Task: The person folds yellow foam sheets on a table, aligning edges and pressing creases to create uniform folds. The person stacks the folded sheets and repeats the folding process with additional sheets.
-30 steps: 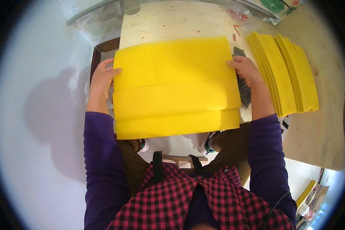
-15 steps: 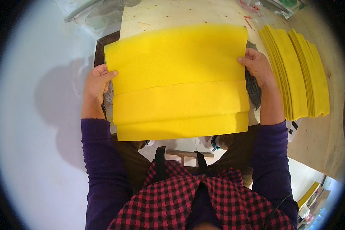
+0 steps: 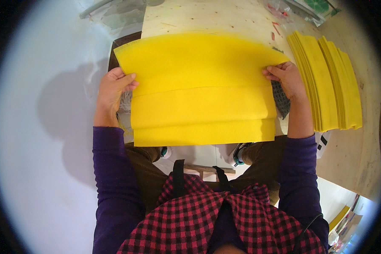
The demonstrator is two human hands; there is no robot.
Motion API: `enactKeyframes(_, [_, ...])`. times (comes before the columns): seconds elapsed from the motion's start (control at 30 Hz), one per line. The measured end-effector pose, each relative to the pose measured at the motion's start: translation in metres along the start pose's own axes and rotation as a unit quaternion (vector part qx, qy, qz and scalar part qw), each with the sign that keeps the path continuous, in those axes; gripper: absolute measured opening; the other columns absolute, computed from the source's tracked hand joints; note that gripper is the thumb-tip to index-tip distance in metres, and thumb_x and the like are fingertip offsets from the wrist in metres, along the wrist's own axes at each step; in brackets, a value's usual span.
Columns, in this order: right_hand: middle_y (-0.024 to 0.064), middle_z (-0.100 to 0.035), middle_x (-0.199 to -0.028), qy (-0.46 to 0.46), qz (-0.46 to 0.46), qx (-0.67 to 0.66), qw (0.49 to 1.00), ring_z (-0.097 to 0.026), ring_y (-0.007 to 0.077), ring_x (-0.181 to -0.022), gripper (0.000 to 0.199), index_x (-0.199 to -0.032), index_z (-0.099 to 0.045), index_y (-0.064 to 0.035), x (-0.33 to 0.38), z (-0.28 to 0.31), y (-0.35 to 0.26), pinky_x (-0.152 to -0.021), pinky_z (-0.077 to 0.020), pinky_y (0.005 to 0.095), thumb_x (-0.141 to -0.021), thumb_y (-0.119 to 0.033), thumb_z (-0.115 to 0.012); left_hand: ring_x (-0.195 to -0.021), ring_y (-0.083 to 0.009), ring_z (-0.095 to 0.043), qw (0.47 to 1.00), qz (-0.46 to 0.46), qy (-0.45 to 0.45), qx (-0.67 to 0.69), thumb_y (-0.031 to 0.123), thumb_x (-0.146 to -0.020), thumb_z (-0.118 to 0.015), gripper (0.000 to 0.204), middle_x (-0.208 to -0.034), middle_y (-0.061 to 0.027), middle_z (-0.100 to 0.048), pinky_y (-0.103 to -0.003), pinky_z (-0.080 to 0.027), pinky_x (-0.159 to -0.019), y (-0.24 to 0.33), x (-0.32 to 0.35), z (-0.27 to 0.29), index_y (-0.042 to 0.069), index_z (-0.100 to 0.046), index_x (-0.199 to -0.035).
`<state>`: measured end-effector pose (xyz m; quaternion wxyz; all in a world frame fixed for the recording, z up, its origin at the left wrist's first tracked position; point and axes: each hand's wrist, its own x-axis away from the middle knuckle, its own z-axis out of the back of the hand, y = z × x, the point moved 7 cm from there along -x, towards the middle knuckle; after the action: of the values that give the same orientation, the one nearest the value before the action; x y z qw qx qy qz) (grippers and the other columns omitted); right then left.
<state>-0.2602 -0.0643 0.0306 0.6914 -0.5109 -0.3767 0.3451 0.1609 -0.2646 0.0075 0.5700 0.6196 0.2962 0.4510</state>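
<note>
A wide sheet of yellow fabric (image 3: 203,103) is held up between my two hands, with crosswise folds in its lower half. My left hand (image 3: 115,88) pinches its left edge, thumb on top and fingers curled behind. On the opposite edge, my right hand (image 3: 287,80) grips the fabric the same way, near the upper right corner. Above my hands the top part of the sheet flares out and bends back. The fabric hides most of what lies behind it, including part of a dark mesh-like piece (image 3: 280,100) beside my right hand.
Two stacks of folded yellow fabric (image 3: 315,84) lie on the wooden tabletop (image 3: 355,156) to the right. A pale wooden board (image 3: 199,17) extends behind the sheet. At left is a white wall (image 3: 42,148). Below the fabric a wooden bar (image 3: 203,168) shows between my legs.
The sheet's lower edge has risen slightly, and its upper corners now spread outward. My left hand has shifted a little to the right; my right hand's grip has bent the fabric back.
</note>
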Motion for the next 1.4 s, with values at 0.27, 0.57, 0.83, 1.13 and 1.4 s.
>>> enactKeyframes(0.27, [0.0114, -0.068, -0.093, 0.002, 0.007, -0.035, 0.999, -0.067, 0.0182, -0.083, 0.018, -0.103, -0.063, 0.0025, -0.002, 0.004, 0.006, -0.076, -0.0552, 0.0279, -0.087, -0.005, -0.065, -0.054, -0.0085, -0.058, 0.997, -0.001, 0.033, -0.063, 0.008, -0.085, -0.068, 0.011, -0.077, -0.0037, -0.067, -0.021, -0.047, -0.052, 0.004, 0.002, 0.004, 0.003, -0.067, -0.094])
enactKeyframes(0.57, [0.0127, -0.069, -0.098, -0.038, 0.029, -0.034, 0.998, -0.067, 0.0188, -0.089, 0.022, -0.107, -0.063, 0.0034, 0.000, 0.001, 0.007, -0.082, -0.0540, 0.0299, -0.086, -0.002, -0.064, -0.059, -0.0080, -0.059, 0.998, -0.049, 0.046, 0.014, 0.005, -0.087, -0.064, 0.014, -0.087, -0.0044, -0.069, -0.020, -0.048, -0.055, 0.011, 0.002, -0.002, 0.003, -0.066, -0.101])
enactKeyframes(0.83, [0.0101, -0.069, -0.099, -0.070, 0.053, -0.023, 0.996, -0.066, 0.0176, -0.089, 0.015, -0.101, -0.065, 0.0004, 0.001, 0.000, 0.006, -0.082, -0.0525, 0.0288, -0.086, -0.001, -0.064, -0.072, -0.0139, -0.065, 0.994, -0.079, 0.061, -0.039, 0.001, -0.085, -0.063, 0.013, -0.086, -0.0079, -0.069, -0.023, -0.049, -0.064, 0.008, 0.004, 0.004, -0.002, -0.064, -0.098])
enactKeyframes(1.13, [0.0071, -0.067, -0.104, -0.120, 0.100, -0.029, 0.987, -0.062, 0.0146, -0.093, 0.009, -0.091, -0.068, -0.0041, 0.006, 0.004, 0.008, -0.086, -0.0490, 0.0267, -0.084, 0.001, -0.064, -0.066, -0.0095, -0.057, 0.983, -0.158, 0.014, -0.092, -0.006, -0.080, -0.062, 0.024, -0.084, -0.0062, -0.067, -0.023, -0.046, -0.059, 0.006, 0.018, 0.003, -0.002, -0.067, -0.103])
enactKeyframes(1.4, [0.0094, -0.067, -0.103, -0.072, 0.074, 0.016, 0.995, -0.063, 0.0163, -0.093, 0.007, -0.086, -0.066, -0.0019, 0.008, 0.006, 0.011, -0.084, -0.0516, 0.0275, -0.082, 0.003, -0.062, -0.090, -0.0157, -0.065, 0.954, -0.286, 0.004, -0.086, -0.006, -0.083, -0.062, 0.019, -0.098, -0.0098, -0.068, -0.026, -0.051, -0.080, 0.014, 0.018, -0.003, -0.001, -0.069, -0.100])
